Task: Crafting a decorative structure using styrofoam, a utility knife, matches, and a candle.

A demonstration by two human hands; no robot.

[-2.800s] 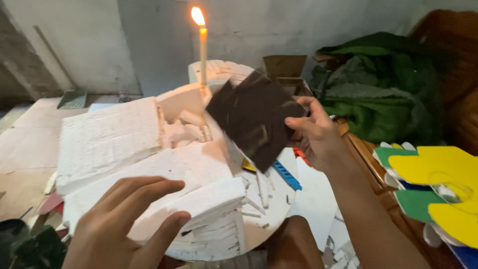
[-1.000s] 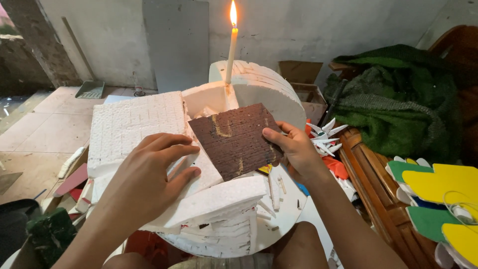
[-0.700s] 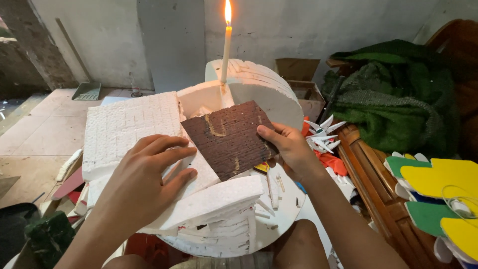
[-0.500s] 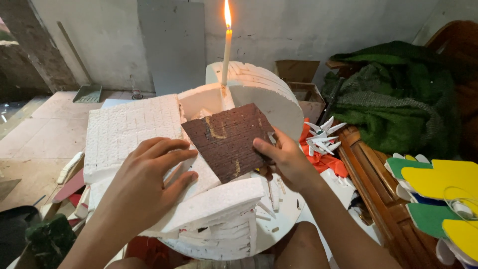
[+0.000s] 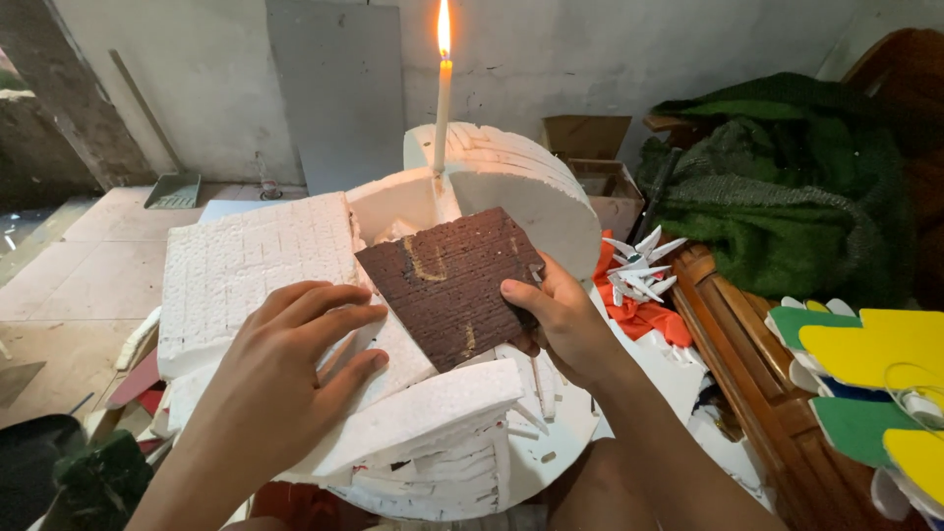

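Observation:
A brown brick-textured panel [image 5: 452, 283] leans on a white foam model building [image 5: 251, 265]. My right hand [image 5: 556, 320] grips the panel's right edge with thumb on its face. My left hand [image 5: 280, 379] lies flat, fingers spread, on the white sloping foam surface just left of the panel. A lit white candle [image 5: 442, 108] stands upright in the foam behind the panel, in front of a curved white foam block [image 5: 521, 187].
White foam spikes and orange scraps [image 5: 639, 275] lie to the right. A brown wooden frame [image 5: 757, 393] runs along the right, with green cloth [image 5: 796, 187] behind it and yellow-and-green foam cut-outs [image 5: 865, 383] at far right. Cardboard boxes [image 5: 590, 157] stand by the wall.
My right hand has brought the brown panel down from mid-air onto the foam model and shifted it slightly. My left hand moved up onto the foam slope and stays pressed there.

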